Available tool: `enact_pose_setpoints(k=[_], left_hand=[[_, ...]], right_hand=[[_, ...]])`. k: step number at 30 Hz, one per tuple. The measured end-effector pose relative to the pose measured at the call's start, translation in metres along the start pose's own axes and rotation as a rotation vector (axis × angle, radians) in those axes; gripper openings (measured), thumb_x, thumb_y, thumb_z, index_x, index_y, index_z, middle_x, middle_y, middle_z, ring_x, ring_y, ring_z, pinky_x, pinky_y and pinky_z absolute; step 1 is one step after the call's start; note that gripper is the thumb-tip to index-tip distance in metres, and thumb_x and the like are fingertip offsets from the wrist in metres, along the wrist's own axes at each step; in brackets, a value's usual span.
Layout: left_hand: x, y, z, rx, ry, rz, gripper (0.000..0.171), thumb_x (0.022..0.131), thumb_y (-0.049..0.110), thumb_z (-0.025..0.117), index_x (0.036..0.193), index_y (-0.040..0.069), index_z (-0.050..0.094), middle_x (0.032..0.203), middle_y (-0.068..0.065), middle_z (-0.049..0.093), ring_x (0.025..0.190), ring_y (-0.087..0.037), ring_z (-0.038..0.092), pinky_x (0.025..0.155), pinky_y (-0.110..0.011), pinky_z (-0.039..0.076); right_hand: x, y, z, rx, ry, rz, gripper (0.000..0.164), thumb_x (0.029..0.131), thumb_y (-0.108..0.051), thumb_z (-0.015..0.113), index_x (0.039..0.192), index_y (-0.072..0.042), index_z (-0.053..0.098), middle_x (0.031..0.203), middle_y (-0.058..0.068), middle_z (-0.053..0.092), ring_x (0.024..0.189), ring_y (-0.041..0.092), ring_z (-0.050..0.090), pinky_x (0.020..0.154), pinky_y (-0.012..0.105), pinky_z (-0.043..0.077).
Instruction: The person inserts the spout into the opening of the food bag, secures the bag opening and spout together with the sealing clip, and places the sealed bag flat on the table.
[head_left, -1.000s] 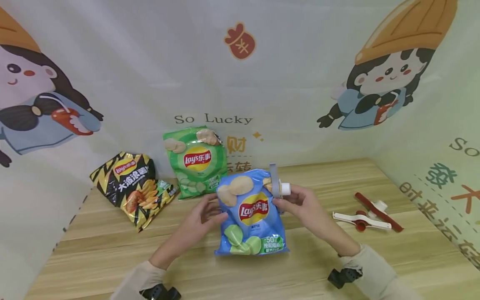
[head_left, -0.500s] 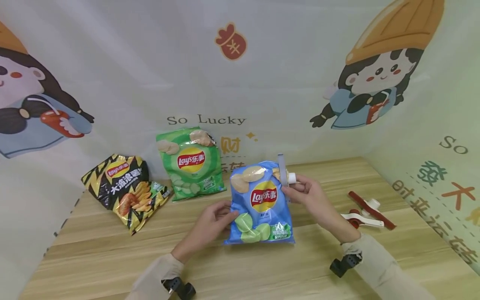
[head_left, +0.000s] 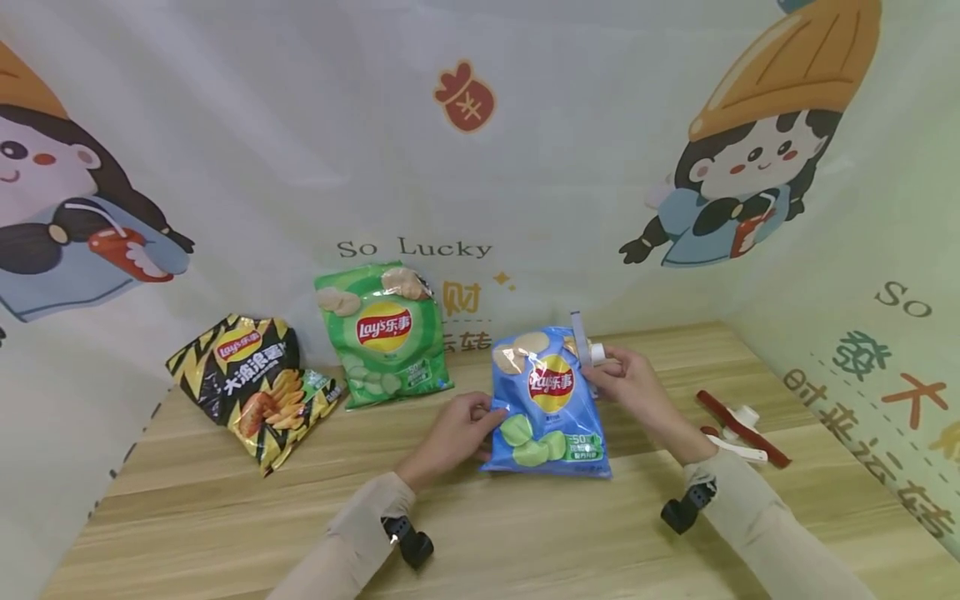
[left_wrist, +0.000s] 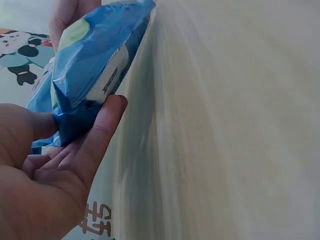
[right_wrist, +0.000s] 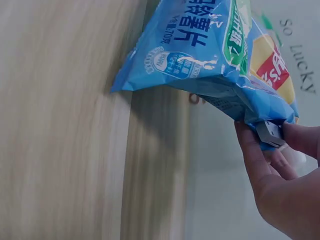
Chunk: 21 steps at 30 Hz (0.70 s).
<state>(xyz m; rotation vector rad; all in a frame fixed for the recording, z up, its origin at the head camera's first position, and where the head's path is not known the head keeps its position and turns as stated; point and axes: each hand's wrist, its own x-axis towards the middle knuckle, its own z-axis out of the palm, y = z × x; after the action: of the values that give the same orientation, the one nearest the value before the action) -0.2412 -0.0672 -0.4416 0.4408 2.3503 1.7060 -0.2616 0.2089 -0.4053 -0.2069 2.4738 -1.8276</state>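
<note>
A blue bag of potato chips (head_left: pixel 547 417) leans back over the table, its printed front toward me. Across its upper right corner runs a grey bag clip (head_left: pixel 579 337) with a white spout cap (head_left: pixel 597 353). My left hand (head_left: pixel 459 429) pinches the bag's left edge; in the left wrist view the thumb lies on one face and the fingers (left_wrist: pixel 102 132) on the other. With the right hand (head_left: pixel 633 387) I grip the clip beside its cap. The right wrist view shows thumb and fingers at either side of the clip's end (right_wrist: pixel 270 133).
A green chip bag (head_left: pixel 386 333) stands against the printed backdrop (head_left: pixel 562 167). Left of it leans a black and yellow chip bag (head_left: pixel 255 383). On the right of the wooden table (head_left: pixel 525 542) lie a red bag clip (head_left: pixel 765 442) and a white one (head_left: pixel 742 451).
Both hands have carried the blue chip bag with its clip to the right and farther back on the table. The other bags and loose clips stay where they were.
</note>
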Motion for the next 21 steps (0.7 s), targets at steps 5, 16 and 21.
enact_pose_setpoints(k=[5, 16, 21], left_hand=[[0.016, -0.004, 0.006, 0.026, -0.086, -0.029, 0.02, 0.101, 0.015, 0.058, 0.094, -0.004, 0.059, 0.066, -0.006, 0.063, 0.053, -0.016, 0.062, 0.053, -0.036, 0.058], [0.037, -0.005, 0.014, 0.198, -0.104, -0.028, 0.032, 0.102, 0.017, 0.057, 0.074, 0.002, 0.057, 0.053, -0.004, 0.057, 0.04, -0.011, 0.053, 0.039, -0.028, 0.049], [0.04, -0.001, 0.017, 0.249, -0.128, -0.036, 0.033, 0.102, 0.017, 0.058, 0.073, 0.001, 0.059, 0.056, -0.004, 0.06, 0.041, -0.011, 0.053, 0.038, -0.022, 0.043]], right_hand=[[0.01, 0.01, -0.007, -0.066, -0.018, 0.029, 0.05, 0.101, -0.021, 0.06, 0.139, 0.007, 0.045, 0.118, 0.024, 0.068, 0.092, 0.021, 0.07, 0.084, 0.04, 0.057], [0.033, 0.019, -0.018, -0.138, -0.066, 0.15, 0.046, 0.101, -0.022, 0.06, 0.133, 0.009, 0.052, 0.119, 0.024, 0.064, 0.093, 0.022, 0.067, 0.086, 0.038, 0.056], [0.039, 0.021, -0.02, -0.179, -0.058, 0.163, 0.046, 0.1, -0.021, 0.06, 0.133, 0.01, 0.051, 0.118, 0.025, 0.064, 0.092, 0.023, 0.067, 0.081, 0.035, 0.057]])
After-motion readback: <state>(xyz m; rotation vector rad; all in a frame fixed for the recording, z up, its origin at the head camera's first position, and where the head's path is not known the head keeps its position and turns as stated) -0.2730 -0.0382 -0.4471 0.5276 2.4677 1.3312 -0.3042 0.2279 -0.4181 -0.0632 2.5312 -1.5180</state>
